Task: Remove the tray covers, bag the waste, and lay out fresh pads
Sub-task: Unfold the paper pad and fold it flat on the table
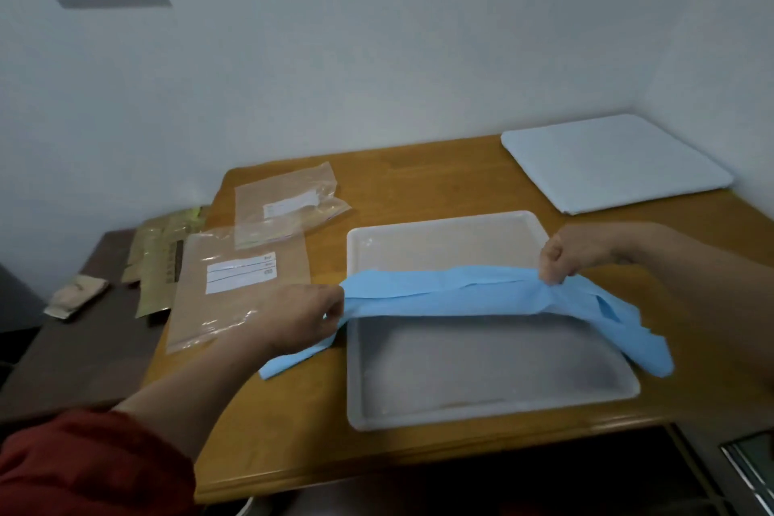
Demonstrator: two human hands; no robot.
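Observation:
A white plastic tray (481, 373) lies on the wooden table (419, 180) in front of me. A blue tray cover (444, 289) is gathered into a long crumpled strip and held up across the tray's middle. My left hand (301, 314) pinches its left end just beyond the tray's left rim, with a loose corner trailing onto the table. My right hand (574, 251) grips it near the tray's right side, and the rest of the cover hangs down past that hand. A stack of pale blue fresh pads (611, 163) sits at the table's back right corner.
Two clear zip bags lie left of the tray: a large one with a white label (238, 285) near my left hand and a smaller one (289, 201) behind it. Brownish packets (159, 260) rest on a dark lower surface (75, 360) at the left. Walls close the back and right.

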